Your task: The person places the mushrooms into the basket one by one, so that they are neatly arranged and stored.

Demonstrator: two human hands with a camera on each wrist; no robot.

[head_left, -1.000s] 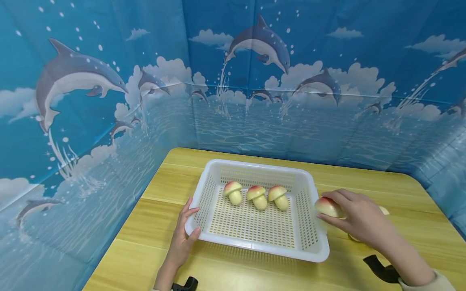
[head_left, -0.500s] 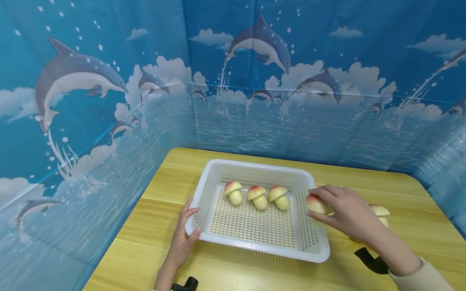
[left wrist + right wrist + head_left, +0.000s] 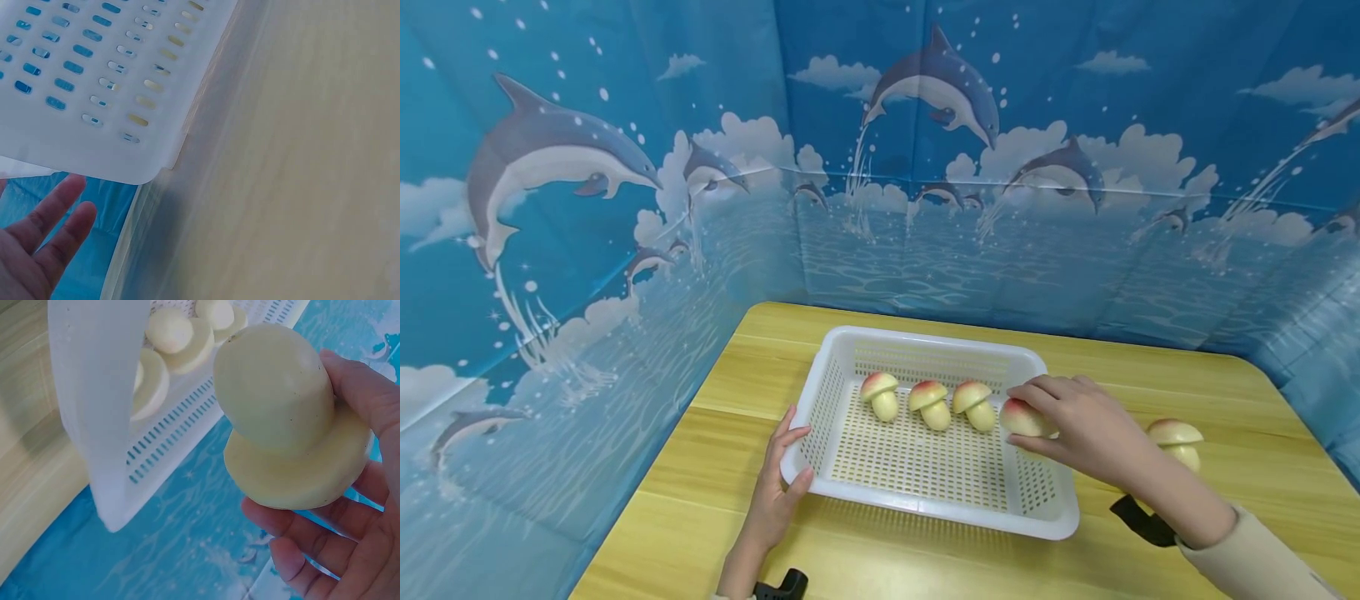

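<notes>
My right hand [image 3: 1090,429] holds a toy mushroom [image 3: 1026,419] with a red-tinged cap above the right side of a white perforated plastic basket [image 3: 917,503]. In the right wrist view the thumb and fingers grip the cap, and the pale stem [image 3: 275,387] faces the camera. Inside the basket, three similar mushrooms [image 3: 930,406] lie in a row towards the back. My left hand [image 3: 775,483] rests at the basket's front left corner, fingertips and thumb touching the rim. Two of its fingers [image 3: 62,231] look straight in the left wrist view; the others are hidden or cut off.
Another mushroom [image 3: 1176,437] lies on the yellow wooden table [image 3: 700,467], right of the basket and partly behind the right forearm. A blue curtain [image 3: 880,233] printed with dolphins stands behind the table and along its left. Black straps circle both wrists.
My right hand has carried its mushroom left, from outside the basket's right wall to above its inside. The mushroom on the table shows more fully. The left hand and basket stay put.
</notes>
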